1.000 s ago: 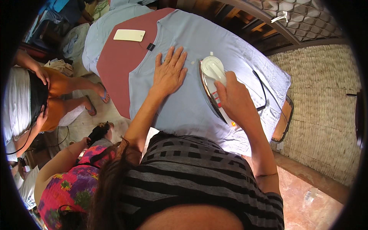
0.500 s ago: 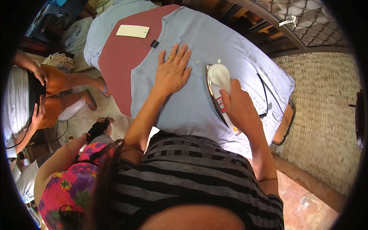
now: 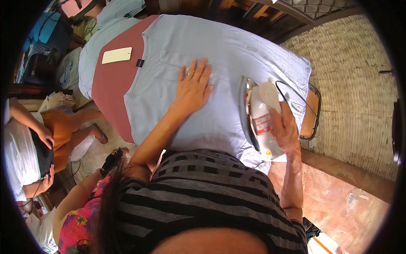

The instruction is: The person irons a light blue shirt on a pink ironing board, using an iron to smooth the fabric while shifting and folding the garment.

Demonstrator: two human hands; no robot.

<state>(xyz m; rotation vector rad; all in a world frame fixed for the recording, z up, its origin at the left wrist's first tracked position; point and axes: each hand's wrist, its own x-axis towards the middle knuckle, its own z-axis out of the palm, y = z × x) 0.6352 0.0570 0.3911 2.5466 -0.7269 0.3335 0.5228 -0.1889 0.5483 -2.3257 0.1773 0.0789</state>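
A light blue garment (image 3: 167, 46) is spread over a dull red ironing board (image 3: 111, 91). My left hand (image 3: 193, 86) lies flat on the garment, fingers spread, with a ring on one finger. To its right, my right hand (image 3: 286, 129) is wrapped around the handle of a white clothes iron (image 3: 261, 114). The iron is tilted, so the metal edge of its soleplate shows on the left; whether it still touches the cloth I cannot tell. A black cord (image 3: 292, 89) loops beyond the iron. Past the garment's neckline, a pale hang tag (image 3: 116, 55) rests on the red surface.
On the left stands a person in orange shorts (image 3: 59, 127), hands at the waist. Another person in a flowered top (image 3: 86, 211) is close by my left side. A dark metal frame (image 3: 315, 112) juts out at the board's right end, near a woven mat surface (image 3: 342, 93).
My right hand has moved the iron to the right and toward me, and tipped it. My left hand stays flat on the garment. The view has shifted, with the board now further left.
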